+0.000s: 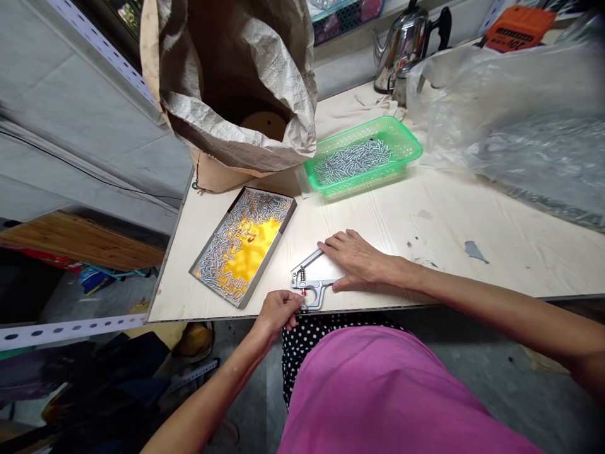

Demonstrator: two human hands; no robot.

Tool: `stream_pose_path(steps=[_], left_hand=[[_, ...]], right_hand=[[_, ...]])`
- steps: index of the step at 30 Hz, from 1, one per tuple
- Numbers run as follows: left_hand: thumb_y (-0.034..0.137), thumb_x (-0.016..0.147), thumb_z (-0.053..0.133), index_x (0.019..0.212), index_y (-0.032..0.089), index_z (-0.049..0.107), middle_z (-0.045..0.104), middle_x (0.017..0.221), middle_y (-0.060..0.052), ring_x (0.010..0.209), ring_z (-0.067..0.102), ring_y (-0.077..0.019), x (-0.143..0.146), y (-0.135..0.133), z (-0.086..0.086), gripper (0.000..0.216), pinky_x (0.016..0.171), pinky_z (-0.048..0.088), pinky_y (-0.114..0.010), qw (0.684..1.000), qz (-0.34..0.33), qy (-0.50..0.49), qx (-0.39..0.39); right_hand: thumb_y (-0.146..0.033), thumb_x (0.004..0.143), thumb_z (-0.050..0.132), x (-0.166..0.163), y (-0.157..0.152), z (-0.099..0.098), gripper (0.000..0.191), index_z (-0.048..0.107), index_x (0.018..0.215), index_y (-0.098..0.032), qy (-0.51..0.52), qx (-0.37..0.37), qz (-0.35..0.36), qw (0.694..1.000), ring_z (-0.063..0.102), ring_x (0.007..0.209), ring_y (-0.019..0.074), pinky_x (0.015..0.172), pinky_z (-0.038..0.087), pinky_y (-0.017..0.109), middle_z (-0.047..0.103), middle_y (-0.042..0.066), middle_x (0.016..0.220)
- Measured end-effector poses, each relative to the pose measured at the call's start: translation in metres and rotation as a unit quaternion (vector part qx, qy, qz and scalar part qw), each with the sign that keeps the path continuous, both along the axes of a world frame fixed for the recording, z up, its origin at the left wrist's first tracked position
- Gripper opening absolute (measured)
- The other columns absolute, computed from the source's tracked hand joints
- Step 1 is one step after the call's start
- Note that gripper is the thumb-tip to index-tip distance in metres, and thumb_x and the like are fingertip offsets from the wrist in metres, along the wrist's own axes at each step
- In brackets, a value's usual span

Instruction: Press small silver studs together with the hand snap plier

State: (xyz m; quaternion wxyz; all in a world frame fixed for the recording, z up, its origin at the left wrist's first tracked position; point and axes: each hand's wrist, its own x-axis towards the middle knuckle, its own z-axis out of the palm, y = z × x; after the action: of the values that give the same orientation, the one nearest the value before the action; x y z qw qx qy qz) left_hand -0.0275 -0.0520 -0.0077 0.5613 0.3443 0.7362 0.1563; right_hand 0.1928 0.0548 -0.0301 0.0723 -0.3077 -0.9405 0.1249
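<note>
The right hand (355,260) lies palm down on a small metal hand press (309,285) at the near edge of the pale wooden table (425,233). Its fingers are stretched out and held close together over the tool's upper lever, and the thumb runs along the lower handle. The left hand (278,311) is just to the left of the right hand and nearer the body, at the table's edge. Its fingers are curled in with the tips bunched against the head of the press. Whether they pinch anything small there cannot be told.

Beyond the left hand and a little to its left sits a shallow metal tray (265,268) with a yellow floor, partly covered by small silvery metal pins (222,249). Further beyond the right hand stands a green plastic basket (406,140) holding more of the same pins. Behind the tray, well away from both hands, an open brown paper sack (246,126) stands upright. To the right of the right hand and farther back lies a clear plastic bag (510,94) with silvery pieces inside. A steel kettle (401,47) stands behind the basket, and an orange box (517,26) sits at the far right corner.
</note>
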Motion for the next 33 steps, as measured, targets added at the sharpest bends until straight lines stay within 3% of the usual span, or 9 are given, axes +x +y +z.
stream_pose_path(steps=[14, 17, 19, 22, 24, 26, 29, 33], left_hand=[[0.039, 0.078, 0.069, 0.073, 0.014, 0.059, 0.049, 0.049, 0.007, 0.034, 0.041, -0.0058, -0.003, -0.001, -0.006, 0.027, 0.034, 0.031, -0.018, 1.0, -0.015, 0.01, -0.002], [0.038, 0.085, 0.061, 0.075, 0.014, 0.061, 0.052, 0.053, 0.004, 0.04, 0.048, -0.0088, -0.004, -0.004, -0.001, 0.025, 0.04, 0.036, -0.02, 0.993, -0.079, 0.083, 0.021], [0.037, 0.089, 0.057, 0.078, 0.015, 0.064, 0.061, 0.065, -0.001, 0.054, 0.058, -0.0129, -0.002, -0.007, 0.005, 0.026, 0.051, 0.043, -0.022, 0.963, -0.148, 0.194, 0.112], [0.035, 0.092, 0.056, 0.095, 0.019, 0.067, 0.067, 0.095, -0.006, 0.087, 0.063, -0.0201, 0.008, -0.003, 0.012, 0.02, 0.075, 0.049, -0.029, 0.87, -0.245, 0.322, 0.281], [0.035, 0.089, 0.062, 0.113, 0.02, 0.062, 0.064, 0.112, -0.009, 0.105, 0.059, -0.0246, 0.019, 0.006, 0.012, 0.029, 0.088, 0.049, -0.036, 0.817, -0.315, 0.333, 0.351], [0.035, 0.085, 0.068, 0.13, 0.018, 0.05, 0.057, 0.13, -0.012, 0.12, 0.051, -0.028, 0.028, 0.02, 0.007, 0.052, 0.1, 0.045, -0.042, 0.776, -0.381, 0.313, 0.393], [0.035, 0.08, 0.073, 0.143, 0.014, 0.032, 0.047, 0.141, -0.017, 0.126, 0.046, -0.0296, 0.036, 0.039, -0.003, 0.078, 0.106, 0.041, -0.045, 0.748, -0.453, 0.275, 0.399], [0.033, 0.079, 0.075, 0.145, 0.014, 0.027, 0.049, 0.136, -0.017, 0.121, 0.047, -0.0306, 0.037, 0.049, -0.005, 0.084, 0.103, 0.043, -0.045, 0.741, -0.487, 0.281, 0.367]], right_hand=[[-0.058, 0.071, 0.075, 0.0, -0.008, 0.006, 0.063, 0.057, 0.112, -0.014, -0.015, 0.008, -0.009, 1.0, 0.049, 0.1, 0.0306, 0.085, 0.034, 0.043, 0.061, 0.013, 0.109], [-0.051, 0.074, 0.075, 0.001, -0.013, 0.012, 0.052, 0.058, 0.107, -0.014, -0.013, -0.006, -0.012, 1.0, 0.05, 0.097, 0.0283, 0.084, 0.034, 0.041, 0.061, 0.012, 0.106], [-0.046, 0.077, 0.075, 0.001, -0.016, 0.014, 0.045, 0.059, 0.104, -0.014, -0.007, -0.015, -0.012, 1.0, 0.051, 0.096, 0.0273, 0.084, 0.035, 0.041, 0.061, 0.012, 0.104], [-0.044, 0.077, 0.075, -0.001, -0.018, 0.013, 0.042, 0.06, 0.103, -0.014, 0.003, -0.014, -0.017, 1.0, 0.051, 0.096, 0.0275, 0.084, 0.036, 0.041, 0.061, 0.012, 0.102], [-0.044, 0.077, 0.075, -0.001, -0.02, 0.011, 0.044, 0.06, 0.104, -0.013, 0.01, -0.009, -0.02, 1.0, 0.052, 0.096, 0.0282, 0.084, 0.038, 0.041, 0.061, 0.013, 0.102], [-0.045, 0.078, 0.073, 0.001, -0.022, 0.01, 0.046, 0.059, 0.107, -0.011, 0.017, -0.008, -0.019, 1.0, 0.052, 0.096, 0.0283, 0.083, 0.039, 0.041, 0.061, 0.014, 0.102], [-0.043, 0.076, 0.074, 0.009, -0.026, 0.011, 0.054, 0.056, 0.116, -0.011, 0.022, -0.016, -0.016, 0.999, 0.053, 0.098, 0.0289, 0.086, 0.042, 0.043, 0.06, 0.015, 0.107], [-0.039, 0.07, 0.078, 0.022, -0.031, 0.009, 0.073, 0.047, 0.129, -0.011, 0.025, -0.033, -0.047, 0.998, 0.051, 0.107, 0.0315, 0.089, 0.044, 0.046, 0.056, 0.018, 0.121]])
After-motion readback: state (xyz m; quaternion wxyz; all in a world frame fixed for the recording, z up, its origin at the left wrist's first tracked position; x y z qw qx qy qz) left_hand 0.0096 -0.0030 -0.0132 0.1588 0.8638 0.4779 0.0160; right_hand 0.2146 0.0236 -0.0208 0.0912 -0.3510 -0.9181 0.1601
